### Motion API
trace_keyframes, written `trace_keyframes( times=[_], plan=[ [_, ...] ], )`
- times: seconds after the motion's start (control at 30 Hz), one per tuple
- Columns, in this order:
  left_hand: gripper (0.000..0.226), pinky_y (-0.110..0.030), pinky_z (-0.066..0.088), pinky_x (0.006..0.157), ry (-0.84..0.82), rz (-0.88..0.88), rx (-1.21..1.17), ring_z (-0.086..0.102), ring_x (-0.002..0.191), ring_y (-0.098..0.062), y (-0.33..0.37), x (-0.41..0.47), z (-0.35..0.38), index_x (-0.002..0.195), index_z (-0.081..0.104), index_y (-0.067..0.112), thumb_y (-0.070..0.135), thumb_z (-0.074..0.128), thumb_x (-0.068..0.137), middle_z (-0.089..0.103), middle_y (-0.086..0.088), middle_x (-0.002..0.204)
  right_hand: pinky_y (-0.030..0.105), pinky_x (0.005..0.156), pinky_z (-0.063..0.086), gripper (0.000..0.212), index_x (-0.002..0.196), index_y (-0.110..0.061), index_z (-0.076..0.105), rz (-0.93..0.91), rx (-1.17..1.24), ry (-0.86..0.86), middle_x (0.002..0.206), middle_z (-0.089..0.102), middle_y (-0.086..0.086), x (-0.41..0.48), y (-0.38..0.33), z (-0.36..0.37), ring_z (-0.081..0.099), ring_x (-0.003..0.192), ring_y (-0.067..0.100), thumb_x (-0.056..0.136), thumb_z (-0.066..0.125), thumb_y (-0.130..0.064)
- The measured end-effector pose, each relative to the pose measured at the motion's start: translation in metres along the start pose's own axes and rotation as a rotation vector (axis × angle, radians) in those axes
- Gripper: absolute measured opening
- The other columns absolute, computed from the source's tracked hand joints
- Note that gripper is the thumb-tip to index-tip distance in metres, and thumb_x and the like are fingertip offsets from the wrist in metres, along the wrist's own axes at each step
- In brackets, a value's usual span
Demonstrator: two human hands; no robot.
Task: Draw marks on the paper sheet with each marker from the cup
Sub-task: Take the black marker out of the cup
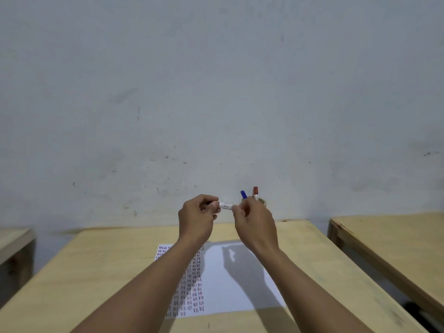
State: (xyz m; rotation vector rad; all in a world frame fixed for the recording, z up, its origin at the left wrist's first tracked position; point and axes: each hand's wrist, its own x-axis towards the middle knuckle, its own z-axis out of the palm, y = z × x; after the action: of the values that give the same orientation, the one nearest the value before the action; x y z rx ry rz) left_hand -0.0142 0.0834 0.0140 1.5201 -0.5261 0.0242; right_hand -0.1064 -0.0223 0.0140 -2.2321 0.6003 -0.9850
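Marker (225,205): slim white cylinder, horizontal, pinched at both ends.
Left hand (195,218): fingers closed on one end.
Right hand (255,221): fingers closed on the other.
Paper sheet (230,280): flat on wooden counter (101,265).

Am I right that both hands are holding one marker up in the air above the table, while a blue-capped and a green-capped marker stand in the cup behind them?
Not quite: the head view shows the second marker in the cup is red-capped, not green. The rest holds: the left hand and right hand hold one white marker aloft, and the blue-capped marker stands beside it.

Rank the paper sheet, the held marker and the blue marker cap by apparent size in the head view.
1. Paper sheet, largest.
2. Held marker, only its white middle visible.
3. Blue marker cap, similar in size; ranking unsure.
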Motion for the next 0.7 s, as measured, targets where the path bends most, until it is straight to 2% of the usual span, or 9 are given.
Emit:
trace_keyframes(
  times=[0.07, 0.1, 0.17, 0.27, 0.43, 0.6, 0.7],
  plan=[
    [0.006, -0.041, 0.063, 0.082, -0.014, -0.027, -0.051, 0.076, 0.083, -0.021, -0.001, -0.002, -0.009, 0.093, 0.073, 0.008, 0.006, 0.067, 0.093, 0.077, -0.012, 0.085, 0.033, 0.052, 0.051, 0.044, 0.084, -0.003, 0.067, 0.277, 0.284, -0.159, 0.063, 0.054, 0.000, -0.008, -0.010, 0.006, 0.050, 0.055, 0.015, 0.098, 0.057, -0.043],
    [0.005, -0.042, 0.063, 0.082, -0.039, -0.036, -0.068, 0.077, 0.084, -0.022, -0.002, -0.002, -0.014, 0.092, 0.072, 0.007, 0.007, 0.068, 0.092, 0.077, -0.012, 0.085, 0.028, 0.049, 0.049, 0.046, 0.089, -0.003, 0.070, 0.444, 0.512, -0.244, 0.063, 0.054, 0.001, -0.009, -0.015, 0.009, 0.050, 0.054, 0.014, 0.098, 0.059, -0.047],
    [0.005, -0.043, 0.063, 0.084, -0.101, -0.047, -0.066, 0.077, 0.084, -0.021, -0.002, -0.004, -0.022, 0.090, 0.074, 0.008, 0.009, 0.069, 0.092, 0.078, -0.011, 0.085, 0.022, 0.046, 0.046, 0.035, 0.095, -0.010, 0.071, 0.664, 0.926, -0.317, 0.062, 0.054, -0.002, -0.010, -0.022, 0.017, 0.048, 0.052, 0.010, 0.096, 0.064, -0.044],
    [0.009, -0.044, 0.063, 0.083, -0.121, -0.040, 0.004, 0.077, 0.081, -0.019, -0.002, -0.005, -0.033, 0.084, 0.077, 0.013, 0.013, 0.071, 0.091, 0.079, -0.007, 0.081, 0.015, 0.044, 0.048, 0.021, 0.088, -0.007, 0.068, 0.763, 1.247, -0.262, 0.059, 0.057, -0.001, -0.007, -0.027, 0.032, 0.050, 0.048, 0.007, 0.097, 0.069, -0.026],
    [0.011, -0.042, 0.064, 0.080, -0.058, -0.023, 0.095, 0.075, 0.071, -0.014, -0.004, -0.003, -0.045, 0.082, 0.080, 0.014, 0.016, 0.072, 0.089, 0.078, -0.006, 0.075, 0.015, 0.048, 0.054, 0.017, 0.085, -0.001, 0.064, 0.724, 1.370, -0.238, 0.062, 0.061, 0.005, -0.009, -0.033, 0.051, 0.058, 0.046, 0.007, 0.097, 0.067, -0.012],
    [0.017, -0.044, 0.063, 0.081, -0.019, -0.046, 0.140, 0.076, 0.079, -0.031, -0.012, 0.005, -0.059, 0.078, 0.080, 0.017, 0.028, 0.074, 0.089, 0.077, -0.007, 0.070, 0.017, 0.049, 0.054, 0.016, 0.086, 0.000, 0.064, 0.701, 1.426, -0.193, 0.062, 0.061, 0.006, -0.012, -0.035, 0.068, 0.060, 0.048, 0.009, 0.099, 0.064, -0.009],
    [0.012, -0.038, 0.062, 0.077, -0.003, -0.060, 0.250, 0.076, 0.074, -0.022, -0.025, 0.012, -0.076, 0.080, 0.080, 0.018, 0.028, 0.077, 0.086, 0.077, -0.002, 0.070, 0.018, 0.049, 0.053, 0.017, 0.086, -0.004, 0.064, 0.700, 1.305, -0.184, 0.064, 0.060, 0.005, -0.011, -0.028, 0.073, 0.058, 0.052, 0.010, 0.099, 0.064, -0.015]
  ],
)
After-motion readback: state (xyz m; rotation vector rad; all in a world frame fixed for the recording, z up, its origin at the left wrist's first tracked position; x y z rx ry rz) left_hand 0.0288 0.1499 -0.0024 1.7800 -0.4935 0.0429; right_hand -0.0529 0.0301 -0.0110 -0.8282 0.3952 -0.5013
